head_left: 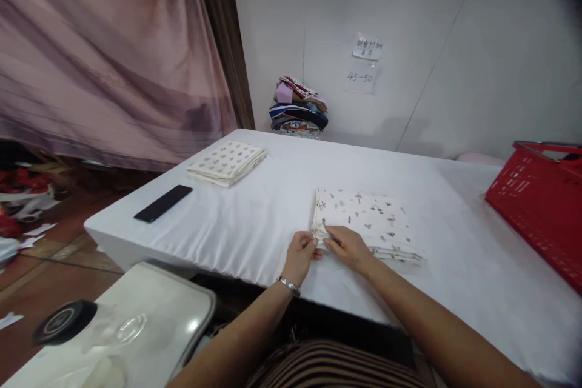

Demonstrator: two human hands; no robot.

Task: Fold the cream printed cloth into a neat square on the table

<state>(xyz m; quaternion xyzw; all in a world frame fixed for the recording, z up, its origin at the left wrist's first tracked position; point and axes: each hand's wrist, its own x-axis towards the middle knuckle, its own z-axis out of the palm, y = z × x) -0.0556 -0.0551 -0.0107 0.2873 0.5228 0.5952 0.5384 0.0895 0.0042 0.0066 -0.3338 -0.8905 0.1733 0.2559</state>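
Our two hands are close together at the near-left corner of a printed cloth (364, 212), just short of touching each other. With our left hand (302, 251) we pinch the very tip of that corner between thumb and forefinger; with our right hand (349, 247) we grip the layered edge just beside it, the forefinger reaching onto the top. We cannot tell how many layers lie between our fingers. The cloth is folded into a flat oblong and lies beyond our hands and mostly to the right of them, its near edge running past our right wrist. Small plant-like figures dot its pale top. A silvery bracelet (290, 286) circles our left wrist.

Beneath it all spreads a white table (254, 224). To our left, well apart from the hands, lie a black phone (163, 203) and, farther back, a folded heart-patterned cloth (227, 162). On our right, at the table's side, we see a red basket (536, 203). Beyond the far edge, a pile of folded fabrics (299, 108) stands against the wall (422, 6), near two handwritten paper notes (361, 77). A pinkish curtain (113, 54) hangs at the left.
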